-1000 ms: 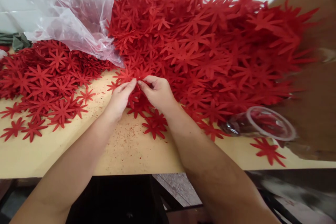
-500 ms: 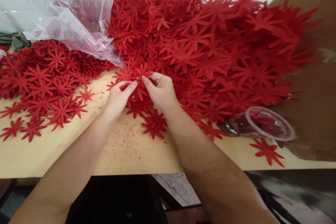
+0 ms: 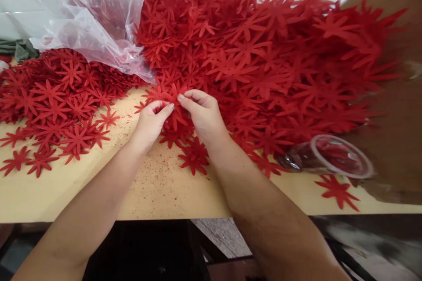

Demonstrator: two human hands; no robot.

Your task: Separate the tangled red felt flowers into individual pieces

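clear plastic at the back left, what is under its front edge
Under the clear plastic, red flower-shaped pieces show along its front edge and spread onto the table. A reddish tint shows through it; whatever lies farther back is covered.

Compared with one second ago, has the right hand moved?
Yes, the right hand has shifted slightly rightward and up in the picture, judged against the plastic bag.
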